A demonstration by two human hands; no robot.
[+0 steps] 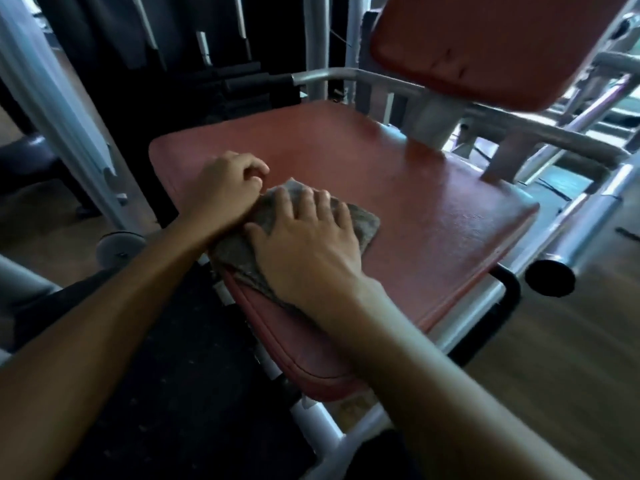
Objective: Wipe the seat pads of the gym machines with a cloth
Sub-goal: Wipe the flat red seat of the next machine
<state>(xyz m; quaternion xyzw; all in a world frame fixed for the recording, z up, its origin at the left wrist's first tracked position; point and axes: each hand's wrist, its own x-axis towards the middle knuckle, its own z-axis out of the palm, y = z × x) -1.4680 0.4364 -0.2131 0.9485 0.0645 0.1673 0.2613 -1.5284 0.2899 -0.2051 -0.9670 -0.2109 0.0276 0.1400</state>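
Note:
A red seat pad [398, 188] fills the middle of the view, with a red back pad [485, 46] rising behind it at the upper right. A grey cloth [360, 223] lies on the pad's near left part. My right hand [308, 244] lies flat on the cloth with its fingers spread, pressing it down. My left hand [225, 188] sits just left of it, fingers curled, pinching the cloth's far left corner against the pad.
Grey metal frame tubes [554, 140] run round the seat at the right and behind. A slanted grey post [62, 109] stands at the left, with black roller pads [242, 81] behind. A black rubber mat [166, 375] lies under the near side; wooden floor at right.

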